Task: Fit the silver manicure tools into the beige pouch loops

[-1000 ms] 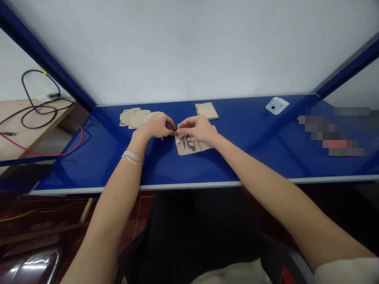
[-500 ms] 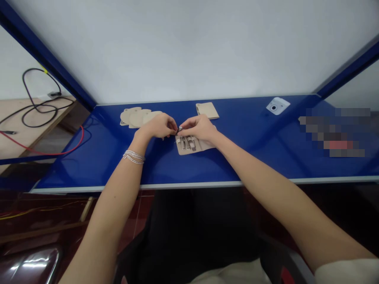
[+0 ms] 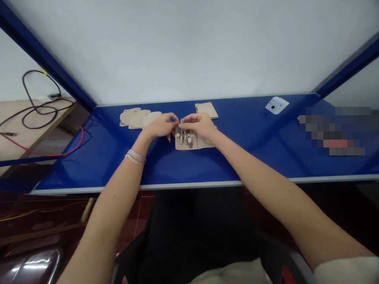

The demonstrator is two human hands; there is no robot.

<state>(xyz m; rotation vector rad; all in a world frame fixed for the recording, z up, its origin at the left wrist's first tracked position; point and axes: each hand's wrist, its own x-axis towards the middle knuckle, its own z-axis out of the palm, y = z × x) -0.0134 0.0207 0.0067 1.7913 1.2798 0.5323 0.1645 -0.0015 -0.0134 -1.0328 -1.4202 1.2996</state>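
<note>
Bench notes, head view: we are observing the left hand [image 3: 160,127], with silver chain bracelets [image 3: 135,156] at its wrist, and the right hand [image 3: 200,127] meeting above the middle of the blue work surface [image 3: 89,171]. Grip check: we are seeing the fingertips of both hands closed on a small metal piece [image 3: 182,120], pinching it between them; the piece is too small for us to tell its kind. It is being held just above the open beige pouch [image 3: 195,143], not resting in it. The right hand is overlapping the pouch's upper edge, while metal tools [image 3: 185,139] are lying side by side in the pouch. To the left, we are noting overlapping rounded beige pieces [image 3: 137,118], the nearest just beside the left hand. Behind the right hand, a rectangular beige piece [image 3: 206,110] is lying flat. Farther right, a small white camera-like device [image 3: 277,105] is sitting on the surface, and a pixelated patch [image 3: 334,130] is hiding the area beyond it. Off the surface at far left, a black cable [image 3: 38,106] is looping across a wooden shelf [image 3: 12,116], with a red wire [image 3: 56,149] trailing below.
</note>
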